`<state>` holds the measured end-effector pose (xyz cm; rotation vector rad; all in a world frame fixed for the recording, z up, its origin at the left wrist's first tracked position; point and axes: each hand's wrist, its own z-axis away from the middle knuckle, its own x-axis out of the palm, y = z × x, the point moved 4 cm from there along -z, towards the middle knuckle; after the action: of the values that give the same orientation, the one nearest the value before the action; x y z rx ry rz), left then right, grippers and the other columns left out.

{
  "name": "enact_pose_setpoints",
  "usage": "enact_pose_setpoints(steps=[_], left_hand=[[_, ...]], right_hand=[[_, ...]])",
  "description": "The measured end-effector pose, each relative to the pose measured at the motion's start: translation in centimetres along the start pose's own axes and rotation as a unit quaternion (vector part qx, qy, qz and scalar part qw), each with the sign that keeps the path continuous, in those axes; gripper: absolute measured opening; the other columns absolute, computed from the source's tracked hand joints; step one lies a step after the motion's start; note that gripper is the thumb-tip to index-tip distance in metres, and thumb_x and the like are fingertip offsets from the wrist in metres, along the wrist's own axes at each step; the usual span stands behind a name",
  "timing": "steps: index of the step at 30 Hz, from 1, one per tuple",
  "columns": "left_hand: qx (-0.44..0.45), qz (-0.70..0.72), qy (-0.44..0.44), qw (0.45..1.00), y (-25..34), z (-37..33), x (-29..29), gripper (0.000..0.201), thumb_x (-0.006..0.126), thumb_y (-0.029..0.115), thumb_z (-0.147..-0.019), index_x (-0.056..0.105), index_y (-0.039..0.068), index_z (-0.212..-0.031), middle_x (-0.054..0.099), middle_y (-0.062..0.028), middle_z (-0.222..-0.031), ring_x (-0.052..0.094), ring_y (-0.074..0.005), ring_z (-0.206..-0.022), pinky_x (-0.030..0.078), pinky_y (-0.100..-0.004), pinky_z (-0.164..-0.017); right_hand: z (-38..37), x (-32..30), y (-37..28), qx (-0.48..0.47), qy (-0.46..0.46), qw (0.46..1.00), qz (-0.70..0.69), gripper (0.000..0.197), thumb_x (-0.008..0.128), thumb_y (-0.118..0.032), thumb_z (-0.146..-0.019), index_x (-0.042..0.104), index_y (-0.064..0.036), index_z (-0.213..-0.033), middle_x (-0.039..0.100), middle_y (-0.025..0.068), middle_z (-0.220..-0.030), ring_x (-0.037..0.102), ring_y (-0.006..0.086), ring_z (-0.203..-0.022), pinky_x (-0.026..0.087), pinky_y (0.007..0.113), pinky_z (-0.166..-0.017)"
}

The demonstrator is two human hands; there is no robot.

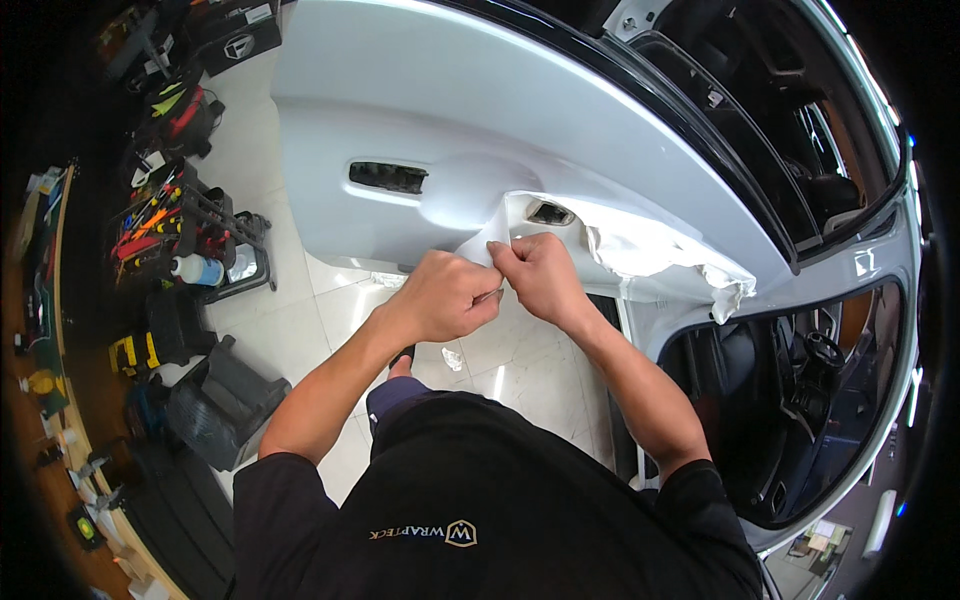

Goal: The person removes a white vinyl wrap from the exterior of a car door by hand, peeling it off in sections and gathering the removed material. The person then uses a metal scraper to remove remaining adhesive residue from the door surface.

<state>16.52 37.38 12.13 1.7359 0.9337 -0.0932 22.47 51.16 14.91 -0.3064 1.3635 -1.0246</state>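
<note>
A silver-white car door (420, 120) stands open before me. White film (640, 245) lies along its lower right part, wrinkled and lifted toward the right end. Near the middle, a smooth flap of the film stands away from the door. My right hand (543, 280) is closed, thumb and fingers pinching the flap's edge. Just beside it, my left hand (447, 297) is closed at the flap's lower corner, its fingertips partly hidden. Two openings show in the door: a dark handle recess (388, 177) on the left and a smaller hole (549, 213) just above my right hand.
A tool cart (225, 225) with hand tools and a white bottle (198, 270) stands at the left. Below it sits a dark grey seat-like piece (225, 400). Small white scraps (452, 358) lie on the tiled floor. The car's interior (790, 390) shows at the right.
</note>
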Motion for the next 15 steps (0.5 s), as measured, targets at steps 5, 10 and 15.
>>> enact_pose_setpoints(steps=[5, 10, 15], left_hand=[[0.029, -0.058, -0.011, 0.998, 0.6, 0.5, 0.5, 0.017, 0.065, 0.012, -0.075, 0.055, 0.004, -0.065, 0.056, -0.0129, -0.059, 0.058, -0.0354, -0.056, 0.045, -0.0443, -0.053], [0.028, -0.106, -0.041, 0.993, 1.5, 0.8, 1.2, 0.014, 0.065, 0.011, -0.076, 0.056, 0.004, -0.069, 0.059, -0.0130, -0.061, 0.060, -0.0358, -0.060, 0.047, -0.0456, -0.056], [-0.053, -0.049, -0.062, 0.995, 1.2, 0.2, -1.4, 0.019, 0.063, 0.018, -0.084, 0.060, 0.002, -0.075, 0.061, -0.0159, -0.065, 0.061, -0.0390, -0.064, 0.047, -0.0484, -0.059]], right_hand=[[0.8, 0.3, 0.9, -0.014, 0.004, 1.000, -0.015, 0.046, 0.061, -0.025, -0.096, 0.056, 0.0082, -0.065, 0.042, 0.0171, -0.051, 0.034, 0.0175, -0.050, 0.038, 0.041, -0.050], [1.7, 0.2, 1.4, -0.020, -0.005, 0.999, -0.035, 0.047, 0.061, -0.026, -0.096, 0.055, 0.0078, -0.065, 0.041, 0.0172, -0.051, 0.033, 0.0183, -0.050, 0.036, 0.042, -0.050], [1.5, 0.2, 1.7, -0.059, 0.027, 0.998, -0.019, 0.044, 0.061, -0.025, -0.095, 0.057, 0.0071, -0.066, 0.045, 0.0203, -0.052, 0.034, 0.0247, -0.047, 0.038, 0.045, -0.051]])
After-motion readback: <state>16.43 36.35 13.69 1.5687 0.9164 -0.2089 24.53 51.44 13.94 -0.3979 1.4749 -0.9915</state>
